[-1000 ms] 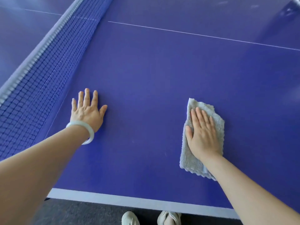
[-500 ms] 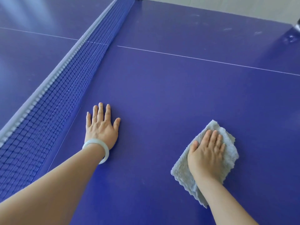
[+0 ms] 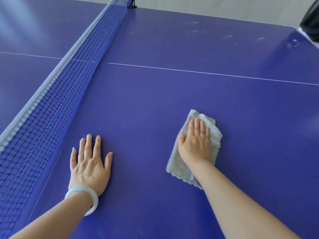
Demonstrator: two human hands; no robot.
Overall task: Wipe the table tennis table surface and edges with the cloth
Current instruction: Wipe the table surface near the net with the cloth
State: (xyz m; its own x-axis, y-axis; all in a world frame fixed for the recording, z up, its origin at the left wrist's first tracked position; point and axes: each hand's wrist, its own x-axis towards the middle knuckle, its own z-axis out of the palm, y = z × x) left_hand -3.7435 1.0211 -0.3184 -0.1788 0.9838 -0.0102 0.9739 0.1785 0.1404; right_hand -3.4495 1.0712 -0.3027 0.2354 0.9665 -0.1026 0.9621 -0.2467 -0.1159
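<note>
Since half a second ago, the one grey, fluffy folded cloth (image 3: 177, 167) has slid away from the person across the purple-blue table tennis table (image 3: 155, 104). It has also turned, so its long side points toward the far edge instead of slanting right.

One right hand (image 3: 195, 144) lies flat on top of the cloth. Its fingers are straight and close together, pressing down rather than curling round the fabric. Cloth shows beyond the fingertips, along the thumb side and beside the wrist.

One left hand (image 3: 89, 167) rests palm down on the bare surface. Its fingers are straight and slightly spread, and it holds nothing. It lies near the foot of the net and well apart from the cloth. A single pale, translucent bangle (image 3: 93, 200) circles that wrist.

One dark blue mesh net (image 3: 51, 109) with a white top band runs from the left side to the far edge, where one black net post (image 3: 133, 4) clamps on. One thin white centre line (image 3: 189, 71) crosses the surface beyond the cloth. Pale smudges mark the surface near the far right corner, beside one dark object (image 3: 310, 19) that I cannot identify.
</note>
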